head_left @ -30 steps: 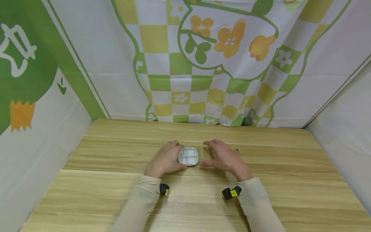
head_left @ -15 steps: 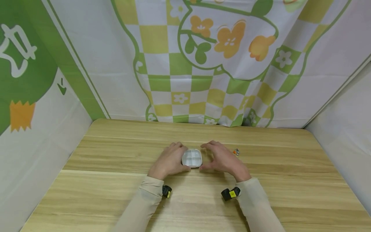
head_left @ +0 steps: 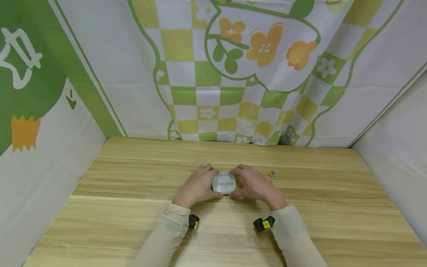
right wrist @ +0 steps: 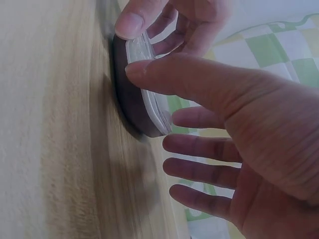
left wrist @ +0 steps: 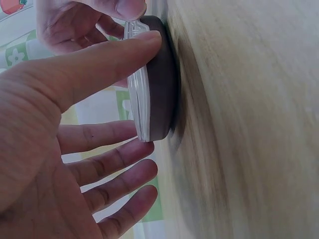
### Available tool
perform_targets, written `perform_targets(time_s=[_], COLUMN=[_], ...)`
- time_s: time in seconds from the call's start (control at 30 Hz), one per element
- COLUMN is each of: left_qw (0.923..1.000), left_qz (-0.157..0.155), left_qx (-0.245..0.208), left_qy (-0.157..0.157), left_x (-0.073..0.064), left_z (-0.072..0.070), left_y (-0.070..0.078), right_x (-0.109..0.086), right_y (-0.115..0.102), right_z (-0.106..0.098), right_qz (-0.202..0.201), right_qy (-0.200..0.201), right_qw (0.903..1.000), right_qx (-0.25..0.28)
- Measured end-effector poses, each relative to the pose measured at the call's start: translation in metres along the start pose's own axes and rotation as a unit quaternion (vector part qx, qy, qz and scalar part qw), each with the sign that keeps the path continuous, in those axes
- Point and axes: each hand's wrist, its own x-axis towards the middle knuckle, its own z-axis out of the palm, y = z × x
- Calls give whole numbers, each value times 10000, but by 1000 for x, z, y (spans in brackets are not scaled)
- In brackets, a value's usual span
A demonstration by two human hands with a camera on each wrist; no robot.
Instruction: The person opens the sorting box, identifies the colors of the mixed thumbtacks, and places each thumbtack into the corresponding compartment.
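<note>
A small pill box (head_left: 224, 183) with a clear lid, a dark base and several compartments lies on the wooden table between both hands. My left hand (head_left: 198, 186) holds its left side, thumb (left wrist: 144, 45) on the front edge and index finger at the far side; the other fingers spread loosely. From the right, my right hand (head_left: 256, 186) grips the same box, its thumb (right wrist: 142, 72) on the near edge and its index finger towards the back. In both wrist views the lid lies flat over the base. The compartments look pale, and their contents cannot be made out.
A little cluster of tiny orange, silver and green pieces (head_left: 272, 175) lies just right of my right hand. Behind the table (head_left: 133, 170) hangs a checked, flowered curtain (head_left: 208, 92). Pale cloth walls stand at both sides.
The pill box and my left hand have shifted a little to the right and nearer. My right hand has moved left and now grips the box, uncovering more of the tiny pieces.
</note>
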Motion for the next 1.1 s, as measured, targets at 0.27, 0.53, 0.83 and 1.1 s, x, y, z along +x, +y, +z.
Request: perform_targets(time_s=[0.27, 0.53, 0.83, 1.1], left_qw=[9999, 9998, 9999, 10000], left_qz=[98, 10, -52, -81], left_qx=[-88, -219, -149, 9], left_qy=[31, -26, 50, 26], left_x=[0, -1, -1, 0], left_z=[0, -1, -1, -1], left_y=[-4, -7, -7, -7], right_x=[0, 0, 4, 6], right_y=[-3, -10, -21, -25], right_z=[1, 1, 8, 16], right_qz=[19, -46, -616, -937], right_qy=[-26, 11, 304, 465], right_qw=[10000, 9991, 9921, 9862], right_qx=[-77, -417, -1054, -1284])
